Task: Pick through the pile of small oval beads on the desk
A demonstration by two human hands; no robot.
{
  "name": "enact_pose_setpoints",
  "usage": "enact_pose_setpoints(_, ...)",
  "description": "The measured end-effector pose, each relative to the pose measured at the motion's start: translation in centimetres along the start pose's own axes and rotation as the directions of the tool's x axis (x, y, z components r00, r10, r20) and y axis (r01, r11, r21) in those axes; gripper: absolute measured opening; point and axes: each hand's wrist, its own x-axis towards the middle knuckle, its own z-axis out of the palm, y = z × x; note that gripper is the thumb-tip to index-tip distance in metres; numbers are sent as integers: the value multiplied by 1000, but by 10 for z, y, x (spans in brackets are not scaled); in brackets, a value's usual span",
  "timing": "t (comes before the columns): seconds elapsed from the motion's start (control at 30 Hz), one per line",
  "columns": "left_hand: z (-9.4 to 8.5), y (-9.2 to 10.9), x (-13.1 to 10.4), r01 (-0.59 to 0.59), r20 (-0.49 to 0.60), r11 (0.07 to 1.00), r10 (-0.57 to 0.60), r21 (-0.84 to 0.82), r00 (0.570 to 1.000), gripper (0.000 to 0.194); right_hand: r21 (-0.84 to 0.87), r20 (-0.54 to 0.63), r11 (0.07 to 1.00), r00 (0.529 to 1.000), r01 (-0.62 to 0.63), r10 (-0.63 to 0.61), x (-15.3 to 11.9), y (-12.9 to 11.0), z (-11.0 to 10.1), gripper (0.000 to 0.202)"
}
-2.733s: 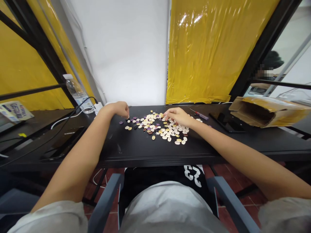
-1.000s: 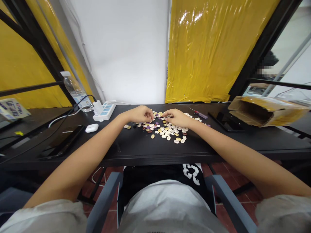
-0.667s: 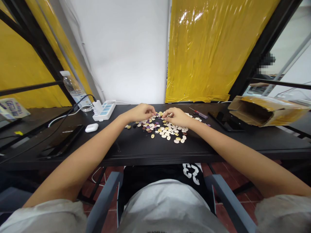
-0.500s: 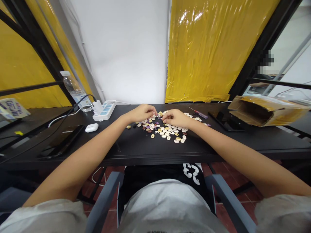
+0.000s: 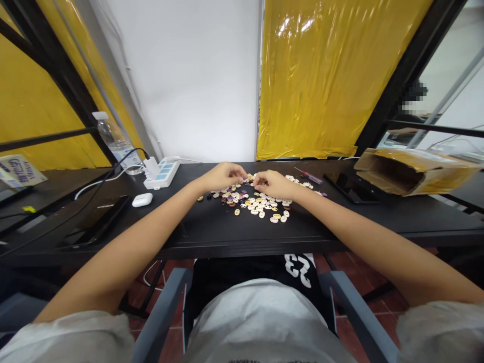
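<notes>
Several small oval pieces (image 5: 260, 204), mostly cream with some purple, yellow, brown and black, lie spread on the black table (image 5: 227, 232). My left hand (image 5: 224, 176) is over the far left part of the pile, its fingers curled with the tips pressed together; whatever they hold is too small to make out. Just right of it, my right hand (image 5: 274, 183) rests over the pieces, thumb and fingers drawn together in a pinch, the contents hidden. A narrow gap separates the two hands. One yellow piece (image 5: 237, 212) lies apart near the front.
A screwdriver (image 5: 312, 177), a dark phone (image 5: 351, 189) and an open cardboard box (image 5: 416, 174) are at the right. To the left are a white earphone case (image 5: 142, 200), a power strip (image 5: 162, 174), a bottle (image 5: 117, 141), cables and a black tablet (image 5: 100, 219).
The fingers of my left hand have shifted slightly down and right. My right hand's fingertips have moved a little, with its fingers more closed. The pile looks nearly the same.
</notes>
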Motion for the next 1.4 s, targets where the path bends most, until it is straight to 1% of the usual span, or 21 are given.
enact_pose_setpoints(0.13, 4, -3, 1, 33, 3, 995, -33, -90, 999, 25, 40, -63, 999, 998, -12, 15, 1, 1, 1, 16)
enact_pose_setpoints(0.23, 6, -1, 1, 61, -3, 984, -62, -166, 998, 22, 74, -104, 997, 994, -25, 33, 2, 0, -1, 21)
enact_pose_setpoints(0.27, 7, 1, 1, 75, -3, 979, -77, -187, 997, 21, 109, -105, 994, 994, -32, 43, 3, -1, -1, 21)
enact_pose_setpoints(0.33, 8, 6, 0, 116, -5, 969, -120, -219, 993, 19, 231, -81, 971, 993, -61, 82, 3, -2, -1, 19)
enact_pose_setpoints(0.47, 10, 17, -1, 187, -21, 948, -199, -259, 980, 18, 523, -28, 844, 988, -117, 154, 5, -3, 2, 9)
enact_pose_setpoints(0.53, 12, 19, -1, 184, -34, 943, -201, -276, 979, 18, 613, -21, 780, 984, -129, 179, 7, -2, 4, 7)
enact_pose_setpoints(0.6, 13, 18, 0, 158, -46, 946, -178, -282, 983, 19, 665, -13, 733, 979, -142, 202, 8, -2, 6, 8)
enact_pose_setpoints(0.77, 17, 9, 2, 92, -50, 960, -108, -263, 993, 23, 722, -16, 678, 976, -141, 219, 9, -1, 8, 12)
enact_pose_setpoints(0.97, 22, 3, 3, 66, -69, 960, -88, -271, 994, 24, 731, -7, 666, 975, -148, 224, 8, -3, 8, 14)
enact_pose_setpoints(1.2, 21, 7, 2, 83, -53, 955, -102, -284, 993, 27, 757, 8, 631, 968, -168, 249, 7, -7, 3, 19)
enact_pose_setpoints(1.4, 21, 11, 2, 84, -47, 927, -109, -367, 993, 23, 736, 1, 656, 970, -166, 244, 3, -13, -4, 19)
